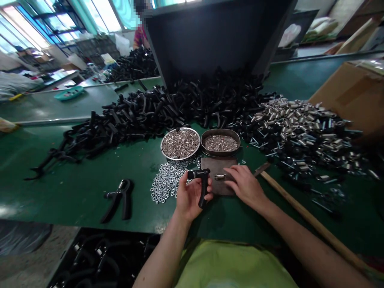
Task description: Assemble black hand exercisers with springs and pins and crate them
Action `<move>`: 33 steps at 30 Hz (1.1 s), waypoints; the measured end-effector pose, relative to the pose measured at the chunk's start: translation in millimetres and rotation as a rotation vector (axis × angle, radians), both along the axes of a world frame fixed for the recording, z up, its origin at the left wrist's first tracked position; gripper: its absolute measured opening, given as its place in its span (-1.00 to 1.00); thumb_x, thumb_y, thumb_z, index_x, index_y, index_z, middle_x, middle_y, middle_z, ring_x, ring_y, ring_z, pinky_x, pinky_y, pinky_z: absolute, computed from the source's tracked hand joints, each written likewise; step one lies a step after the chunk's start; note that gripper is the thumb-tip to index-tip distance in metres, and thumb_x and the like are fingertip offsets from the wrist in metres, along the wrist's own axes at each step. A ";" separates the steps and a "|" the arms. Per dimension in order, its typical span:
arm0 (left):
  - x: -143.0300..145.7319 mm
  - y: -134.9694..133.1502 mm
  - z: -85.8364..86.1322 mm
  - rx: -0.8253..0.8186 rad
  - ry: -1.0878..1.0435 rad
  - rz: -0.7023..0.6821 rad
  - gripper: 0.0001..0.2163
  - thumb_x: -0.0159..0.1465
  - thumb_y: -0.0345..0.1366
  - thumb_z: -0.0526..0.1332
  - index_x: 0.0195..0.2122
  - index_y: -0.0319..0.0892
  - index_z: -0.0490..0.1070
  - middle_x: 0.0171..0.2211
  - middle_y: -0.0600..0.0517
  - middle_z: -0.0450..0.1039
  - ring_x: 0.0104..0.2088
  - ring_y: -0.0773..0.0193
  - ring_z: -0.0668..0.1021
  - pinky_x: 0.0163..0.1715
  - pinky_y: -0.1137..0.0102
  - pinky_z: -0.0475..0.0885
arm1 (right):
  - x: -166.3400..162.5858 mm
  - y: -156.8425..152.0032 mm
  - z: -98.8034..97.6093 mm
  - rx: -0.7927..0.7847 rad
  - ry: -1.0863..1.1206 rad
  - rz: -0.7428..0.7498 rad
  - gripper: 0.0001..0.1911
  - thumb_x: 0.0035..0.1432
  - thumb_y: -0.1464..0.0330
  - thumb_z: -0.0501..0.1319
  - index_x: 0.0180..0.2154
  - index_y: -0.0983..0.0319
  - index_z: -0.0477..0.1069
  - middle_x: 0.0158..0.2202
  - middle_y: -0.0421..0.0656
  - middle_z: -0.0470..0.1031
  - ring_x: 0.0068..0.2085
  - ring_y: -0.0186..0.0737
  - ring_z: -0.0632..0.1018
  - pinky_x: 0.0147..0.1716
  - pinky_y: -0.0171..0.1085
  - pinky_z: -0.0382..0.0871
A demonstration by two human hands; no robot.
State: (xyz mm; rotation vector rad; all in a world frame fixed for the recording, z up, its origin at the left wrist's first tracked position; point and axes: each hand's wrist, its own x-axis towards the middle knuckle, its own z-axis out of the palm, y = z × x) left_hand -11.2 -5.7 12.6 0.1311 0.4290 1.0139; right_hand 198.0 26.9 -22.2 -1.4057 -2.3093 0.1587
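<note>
Left grip [189, 197] is closed around a black handle [203, 192], held up above the near part of the green desk [75, 192], its short crossbar lying across the top toward the thumb side. Right grip [247, 185] is over a flat metal plate [217, 165], thumb and fingertips at one end of a small coiled spring [220, 176]; whether they pinch the spring or only touch it, one cannot tell. Handle and spring are near each other but apart.

Loose nuts [164, 186] are spread on the desk beside the left hand. Just beyond the plate stand a round dish [161, 147] of metal pins and, next to it, an oval tin [220, 153] of small metal pieces. Off to the left, a V-shaped black piece [127, 202] with a spring at its top lies alone.

To the right of the plate rests a hammer [312, 218], its wooden handle slanting toward the person. Farther back, a long heap of black handles [144, 108] spills before a tilted dark bin [219, 36], and springs and bolts [300, 120] are piled near a cardboard box [354, 96].
</note>
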 end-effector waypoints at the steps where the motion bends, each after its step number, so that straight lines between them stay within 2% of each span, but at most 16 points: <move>1: -0.3 -2.7 -0.6 0.009 0.021 0.010 -0.50 0.13 0.06 0.17 -0.18 -0.36 0.41 -0.36 -0.07 0.39 -0.43 0.35 0.41 -0.55 0.52 0.27 | -9.9 6.4 -0.2 -0.039 0.006 0.025 -0.77 0.15 0.38 0.17 -0.12 0.24 0.43 -0.15 0.00 0.43 -0.09 -0.03 0.39 -0.12 -0.10 0.32; 3: -2.0 -7.9 -3.4 0.045 0.131 0.048 -0.51 0.12 0.05 0.19 -0.17 -0.34 0.40 -0.35 -0.07 0.40 -0.42 0.33 0.42 -0.53 0.50 0.29 | -21.1 15.3 -0.7 -0.127 0.061 0.047 -0.88 0.12 0.41 0.18 -0.25 0.23 0.44 -0.22 -0.03 0.45 -0.13 -0.04 0.41 -0.14 -0.10 0.32; 5: -4.2 -12.4 -7.4 0.121 0.317 0.101 -0.56 0.10 0.01 0.23 -0.18 -0.29 0.39 -0.33 -0.06 0.41 -0.40 0.32 0.43 -0.50 0.48 0.31 | -23.2 17.9 1.4 -0.283 0.213 0.040 -0.94 0.12 0.41 0.17 -0.31 0.22 0.40 -0.29 -0.09 0.47 -0.19 -0.11 0.45 -0.18 -0.14 0.33; 7: -5.5 -15.3 -11.2 0.237 0.541 0.136 -0.63 0.07 -0.07 0.27 -0.20 -0.22 0.36 -0.32 -0.02 0.42 -0.39 0.32 0.43 -0.46 0.46 0.31 | -20.7 14.6 8.0 -0.488 0.448 0.027 -0.90 0.13 0.36 0.17 -0.27 0.22 0.36 -0.33 -0.14 0.48 -0.27 -0.19 0.48 -0.26 -0.21 0.35; 9: -4.9 -16.5 -13.0 0.355 0.774 0.148 -0.66 0.04 -0.13 0.31 -0.22 -0.17 0.34 -0.32 0.02 0.41 -0.35 0.30 0.43 -0.40 0.44 0.32 | -17.6 7.4 18.6 -0.680 0.671 0.031 -0.77 0.13 0.28 0.17 -0.16 0.22 0.33 -0.36 -0.19 0.46 -0.38 -0.27 0.48 -0.37 -0.27 0.35; 12: -0.6 -17.2 -9.8 0.458 1.079 0.103 -0.61 -0.03 -0.17 0.37 -0.21 -0.14 0.30 -0.31 0.05 0.40 -0.28 0.25 0.44 -0.29 0.39 0.34 | -14.1 -5.0 36.5 -0.915 0.941 0.025 -0.67 0.12 0.24 0.18 -0.10 0.23 0.31 -0.41 -0.20 0.44 -0.47 -0.33 0.44 -0.48 -0.31 0.31; 15: 5.1 -19.2 -2.3 0.506 1.240 0.024 -0.55 -0.05 -0.19 0.39 -0.17 -0.13 0.25 -0.28 0.05 0.40 -0.27 0.23 0.46 -0.28 0.37 0.36 | -10.2 -13.9 48.5 -1.072 1.212 -0.009 -0.73 0.06 0.27 0.22 -0.20 0.21 0.27 -0.36 -0.16 0.47 -0.44 -0.30 0.48 -0.46 -0.28 0.34; 17: 7.9 -21.1 1.0 0.540 1.305 0.001 -0.52 -0.05 -0.18 0.40 -0.15 -0.13 0.24 -0.25 0.04 0.41 -0.25 0.22 0.47 -0.27 0.36 0.38 | -7.2 -17.2 51.5 -1.095 1.327 -0.018 -0.73 0.02 0.32 0.25 -0.23 0.18 0.23 -0.29 -0.13 0.51 -0.35 -0.25 0.53 -0.36 -0.22 0.39; 19: 9.4 -22.8 1.6 0.591 1.377 0.007 -0.50 -0.06 -0.17 0.41 -0.13 -0.13 0.25 -0.22 0.02 0.41 -0.23 0.20 0.48 -0.23 0.33 0.39 | -4.7 -18.8 52.0 -1.080 1.361 -0.019 -0.70 0.02 0.33 0.26 -0.19 0.16 0.23 -0.21 -0.12 0.53 -0.25 -0.21 0.56 -0.23 -0.16 0.41; 22: 10.5 -24.2 -0.5 0.677 1.477 0.027 -0.47 -0.06 -0.13 0.41 -0.11 -0.13 0.26 -0.18 -0.01 0.41 -0.20 0.18 0.48 -0.20 0.29 0.40 | -3.8 -19.7 51.7 -1.034 1.301 -0.019 -0.65 0.04 0.29 0.29 -0.12 0.17 0.29 -0.17 -0.12 0.55 -0.15 -0.21 0.55 -0.08 -0.12 0.36; 24: 11.2 -24.4 -1.4 0.726 1.527 0.027 -0.46 -0.07 -0.11 0.41 -0.10 -0.13 0.26 -0.18 -0.02 0.41 -0.20 0.17 0.48 -0.20 0.28 0.40 | -5.1 -20.1 51.9 -1.003 1.238 -0.037 -0.69 0.02 0.26 0.31 -0.20 0.20 0.33 -0.22 -0.13 0.56 -0.16 -0.22 0.55 -0.07 -0.15 0.35; 26: 12.4 -24.2 -1.1 0.765 1.572 0.025 -0.45 -0.07 -0.11 0.41 -0.09 -0.14 0.25 -0.18 -0.03 0.41 -0.19 0.16 0.48 -0.19 0.27 0.41 | -7.8 -20.1 52.2 -0.956 1.180 -0.070 -0.70 -0.04 0.25 0.34 -0.30 0.22 0.32 -0.27 -0.15 0.56 -0.22 -0.24 0.55 -0.14 -0.20 0.38; 29: 14.7 -23.3 0.6 0.829 1.643 0.030 -0.46 -0.06 -0.09 0.40 -0.10 -0.14 0.25 -0.18 -0.04 0.41 -0.19 0.14 0.48 -0.19 0.24 0.40 | -12.6 -19.1 52.2 -0.856 1.068 -0.129 -0.68 -0.11 0.24 0.37 -0.38 0.22 0.29 -0.42 -0.25 0.46 -0.40 -0.33 0.48 -0.38 -0.32 0.36; 31: 16.2 -22.7 1.3 0.885 1.683 0.033 -0.46 -0.04 -0.07 0.39 -0.10 -0.13 0.25 -0.18 -0.05 0.41 -0.19 0.13 0.47 -0.20 0.22 0.40 | -15.5 -18.0 52.3 -0.821 0.999 -0.143 -0.68 -0.08 0.20 0.34 -0.40 0.21 0.25 -0.52 -0.33 0.33 -0.49 -0.38 0.40 -0.51 -0.37 0.28; 33: 17.0 -22.1 1.5 0.938 1.711 0.025 -0.48 -0.03 -0.06 0.37 -0.10 -0.13 0.25 -0.20 -0.05 0.40 -0.21 0.13 0.46 -0.22 0.23 0.39 | -17.9 -17.0 53.0 -0.831 0.966 -0.121 -0.68 -0.03 0.18 0.30 -0.40 0.20 0.21 -0.56 -0.36 0.26 -0.52 -0.40 0.35 -0.55 -0.39 0.23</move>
